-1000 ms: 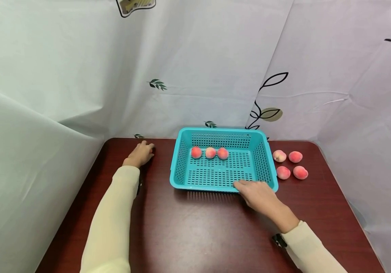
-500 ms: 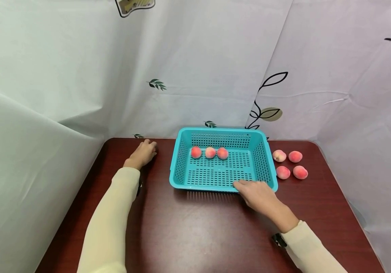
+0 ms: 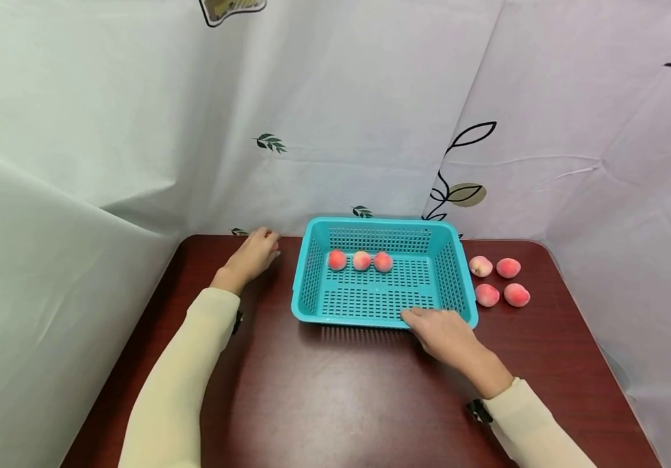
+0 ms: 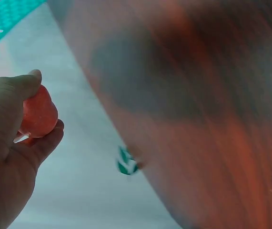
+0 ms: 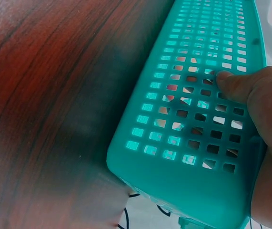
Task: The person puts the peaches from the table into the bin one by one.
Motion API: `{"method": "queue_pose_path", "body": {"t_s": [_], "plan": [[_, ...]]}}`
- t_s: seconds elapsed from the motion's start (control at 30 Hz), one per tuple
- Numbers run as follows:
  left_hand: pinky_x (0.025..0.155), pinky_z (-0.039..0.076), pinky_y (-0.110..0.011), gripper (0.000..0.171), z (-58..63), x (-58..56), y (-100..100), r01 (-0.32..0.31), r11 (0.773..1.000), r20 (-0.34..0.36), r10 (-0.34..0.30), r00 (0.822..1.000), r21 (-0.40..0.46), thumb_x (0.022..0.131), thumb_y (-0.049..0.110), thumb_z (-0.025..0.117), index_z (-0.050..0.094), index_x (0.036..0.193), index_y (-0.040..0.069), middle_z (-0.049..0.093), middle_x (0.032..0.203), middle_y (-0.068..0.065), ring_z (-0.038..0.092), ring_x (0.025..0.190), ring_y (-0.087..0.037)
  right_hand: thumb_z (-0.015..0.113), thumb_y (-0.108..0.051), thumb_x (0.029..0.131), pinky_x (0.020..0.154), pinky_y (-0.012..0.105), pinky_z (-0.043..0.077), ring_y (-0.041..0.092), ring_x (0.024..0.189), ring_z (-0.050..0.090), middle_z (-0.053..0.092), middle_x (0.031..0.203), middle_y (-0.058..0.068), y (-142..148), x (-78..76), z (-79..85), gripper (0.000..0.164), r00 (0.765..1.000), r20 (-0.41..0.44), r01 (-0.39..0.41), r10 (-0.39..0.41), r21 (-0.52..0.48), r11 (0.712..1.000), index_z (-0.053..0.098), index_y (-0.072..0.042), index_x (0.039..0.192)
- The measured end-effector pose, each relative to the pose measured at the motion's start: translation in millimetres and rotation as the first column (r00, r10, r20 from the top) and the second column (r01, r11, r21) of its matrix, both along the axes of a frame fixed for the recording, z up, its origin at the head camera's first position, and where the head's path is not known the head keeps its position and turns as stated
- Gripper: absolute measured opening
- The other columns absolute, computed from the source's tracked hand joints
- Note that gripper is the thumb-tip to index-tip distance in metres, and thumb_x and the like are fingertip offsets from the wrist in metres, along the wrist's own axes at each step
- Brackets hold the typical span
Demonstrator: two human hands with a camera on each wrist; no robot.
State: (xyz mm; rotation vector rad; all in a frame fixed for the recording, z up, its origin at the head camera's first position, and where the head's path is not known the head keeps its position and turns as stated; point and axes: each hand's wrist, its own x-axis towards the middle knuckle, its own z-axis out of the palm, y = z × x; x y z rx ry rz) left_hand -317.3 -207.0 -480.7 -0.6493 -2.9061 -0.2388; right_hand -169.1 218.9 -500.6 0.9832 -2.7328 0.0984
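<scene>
My left hand (image 3: 253,255) is at the back left of the table, left of the turquoise basket (image 3: 370,322). In the left wrist view its thumb and fingers pinch a reddish peach (image 4: 40,114); from the head only a sliver of the fruit shows. My right hand (image 3: 442,333) grips the basket's front rim near the right corner. The right wrist view has the thumb pressed on the outside of the perforated wall (image 5: 183,119), with the fingers hidden behind the rim. Inside the basket, three peaches (image 3: 361,260) lie in a row toward the back left.
Several more peaches (image 3: 487,295) lie grouped on the table right of the basket. The dark red wooden table (image 3: 335,403) has rounded back corners. White cloth (image 3: 335,117) with leaf prints hangs behind it and along both sides.
My left hand has come up and moved right toward the basket, and a peach now shows in its fingers. The right hand and the basket have stayed where they were.
</scene>
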Motion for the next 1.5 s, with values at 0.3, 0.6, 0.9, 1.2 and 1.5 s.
{"method": "queue_pose_path", "body": {"t_s": [0.3, 0.6, 0.9, 1.2, 1.5], "plan": [[0.097, 0.054, -0.051, 0.036, 32.2, 5.4, 33, 0.091, 0.992, -0.142, -0.077, 0.987, 0.093, 0.098, 0.012, 0.071, 0.059, 0.128, -0.004, 0.057, 0.126, -0.026, 0.058, 0.112, -0.041, 0.067, -0.008, 0.096, 0.047, 0.023, 0.026, 0.007, 0.053, 0.035, 0.042, 0.065, -0.009, -1, 0.5, 0.2, 0.025, 1.000, 0.002, 0.003, -0.003, -0.006, 1.000, 0.048, -0.019, 0.084], [0.106, 0.050, -0.053, 0.040, 66.1, 15.1, 66, 0.129, 0.988, -0.160, -0.113, 0.981, 0.088, 0.097, 0.012, 0.071, 0.058, 0.134, 0.001, 0.054, 0.138, -0.027, 0.053, 0.127, -0.043, 0.068, -0.008, 0.096, 0.047, 0.022, 0.027, 0.007, 0.053, 0.035, 0.043, 0.066, -0.009, 0, 1.1, 2.7, 0.025, 1.000, 0.005, 0.003, -0.003, -0.003, 1.000, 0.049, -0.019, 0.085], [0.107, 0.051, -0.049, 0.040, 88.9, 24.1, 96, 0.183, 0.982, -0.130, -0.176, 0.976, 0.041, 0.102, 0.016, 0.066, 0.056, 0.138, 0.004, 0.051, 0.144, -0.025, 0.049, 0.135, -0.040, 0.069, -0.009, 0.096, 0.047, 0.022, 0.028, 0.007, 0.054, 0.037, 0.044, 0.066, -0.009, 0, 0.8, 3.2, 0.024, 1.000, 0.020, 0.002, -0.002, 0.001, 1.000, 0.049, -0.019, 0.086], [0.102, 0.054, -0.041, 0.028, 102.0, 25.3, 125, 0.322, 0.946, -0.211, -0.323, 0.923, -0.041, 0.104, 0.013, 0.062, 0.059, 0.128, 0.000, 0.057, 0.133, -0.024, 0.055, 0.124, -0.036, 0.070, -0.009, 0.096, 0.047, 0.022, 0.027, 0.007, 0.053, 0.036, 0.044, 0.066, -0.009, -2, 0.9, 2.6, 0.025, 1.000, 0.021, 0.000, 0.000, -0.002, 1.000, 0.049, -0.019, 0.086], [0.099, 0.053, -0.035, 0.027, 105.3, 19.8, 161, 0.377, 0.921, -0.178, -0.389, 0.904, -0.095, 0.106, 0.015, 0.056, 0.060, 0.129, 0.002, 0.057, 0.130, -0.018, 0.056, 0.120, -0.032, 0.069, -0.008, 0.095, 0.047, 0.023, 0.029, 0.008, 0.054, 0.039, 0.047, 0.069, -0.008, -1, 1.1, 3.2, 0.024, 1.000, 0.012, 0.001, -0.001, -0.001, 1.000, 0.049, -0.019, 0.087]]}}
